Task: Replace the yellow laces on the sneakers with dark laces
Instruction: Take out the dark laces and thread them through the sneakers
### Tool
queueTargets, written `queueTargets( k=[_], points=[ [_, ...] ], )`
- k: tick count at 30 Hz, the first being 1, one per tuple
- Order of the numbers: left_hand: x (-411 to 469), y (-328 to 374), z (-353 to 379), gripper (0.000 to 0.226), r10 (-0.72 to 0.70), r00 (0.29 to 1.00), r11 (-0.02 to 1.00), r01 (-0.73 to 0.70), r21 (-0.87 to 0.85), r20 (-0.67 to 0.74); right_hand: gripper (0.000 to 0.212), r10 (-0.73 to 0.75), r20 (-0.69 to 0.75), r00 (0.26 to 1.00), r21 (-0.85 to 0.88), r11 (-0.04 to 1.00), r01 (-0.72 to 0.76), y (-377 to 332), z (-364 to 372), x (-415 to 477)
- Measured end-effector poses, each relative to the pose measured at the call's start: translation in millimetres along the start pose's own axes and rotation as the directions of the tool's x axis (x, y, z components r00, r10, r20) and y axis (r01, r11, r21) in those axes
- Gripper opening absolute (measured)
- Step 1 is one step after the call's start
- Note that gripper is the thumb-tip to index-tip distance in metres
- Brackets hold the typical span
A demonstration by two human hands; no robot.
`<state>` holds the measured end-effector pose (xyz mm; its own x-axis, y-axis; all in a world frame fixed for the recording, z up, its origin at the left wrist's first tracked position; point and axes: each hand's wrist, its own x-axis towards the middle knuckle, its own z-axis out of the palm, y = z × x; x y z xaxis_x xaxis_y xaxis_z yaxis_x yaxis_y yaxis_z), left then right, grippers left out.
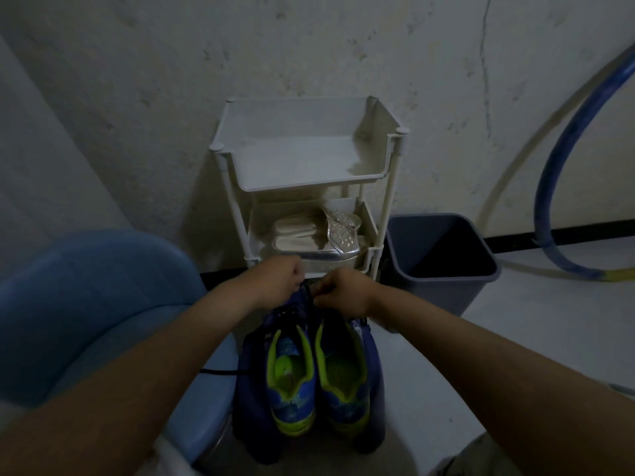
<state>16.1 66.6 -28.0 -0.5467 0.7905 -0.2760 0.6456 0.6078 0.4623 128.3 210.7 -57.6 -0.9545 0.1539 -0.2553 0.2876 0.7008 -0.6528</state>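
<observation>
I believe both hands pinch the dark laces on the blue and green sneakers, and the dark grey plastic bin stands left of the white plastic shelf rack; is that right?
Not quite: the head view shows the dark grey plastic bin right of the white plastic shelf rack. The left hand and right hand do pinch the dark laces on the blue and green sneakers.

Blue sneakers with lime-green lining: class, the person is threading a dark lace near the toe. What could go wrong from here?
1. The light is dim and the dark lace barely stands out against the blue sneaker with lime-green lining, so an eyelet may be skipped.
2. The loose lace end trails toward the blue seat; it could snag or pull out.
3. The left hand and right hand crowd one spot, hiding it.
</observation>
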Motion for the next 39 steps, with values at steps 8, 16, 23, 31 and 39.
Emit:
queueTargets(
  k=[8,16,23,31,39],
  points=[
    [-1.5,3.1,-1.1,0.014,-0.026,0.987,0.921,-0.038,-0.389,-0.158,0.02,-0.006,-0.056,0.998,0.104,0.994,0.012,-14.5,-4.3,5.0],
    [-6.3,7.6,1.4,0.016,-0.039,0.98,0.928,0.108,-0.358,0.195,0.023,-0.053,-0.287,0.957,0.378,0.911,0.163,-30.0,-22.3,7.4],
    [-2.8,9.8,1.7,0.018,-0.045,0.99,0.93,0.09,-0.356,0.133,0.018,-0.037,-0.34,0.94,0.49,0.846,0.21,-33.8,-25.3,11.0],
    [-6.5,8.8,-26.5,0.027,-0.267,0.89,0.676,-0.101,-0.73,-0.37,0.024,0.103,0.022,0.994,0.222,0.969,-0.105,-29.3,-19.8,5.7],
    [-5.2,11.0,-23.0,0.019,-0.325,0.904,0.538,-0.066,-0.841,-0.279,0.021,-0.008,0.036,0.999,0.209,0.978,0.0,-28.8,-13.5,8.4]
  ],
)
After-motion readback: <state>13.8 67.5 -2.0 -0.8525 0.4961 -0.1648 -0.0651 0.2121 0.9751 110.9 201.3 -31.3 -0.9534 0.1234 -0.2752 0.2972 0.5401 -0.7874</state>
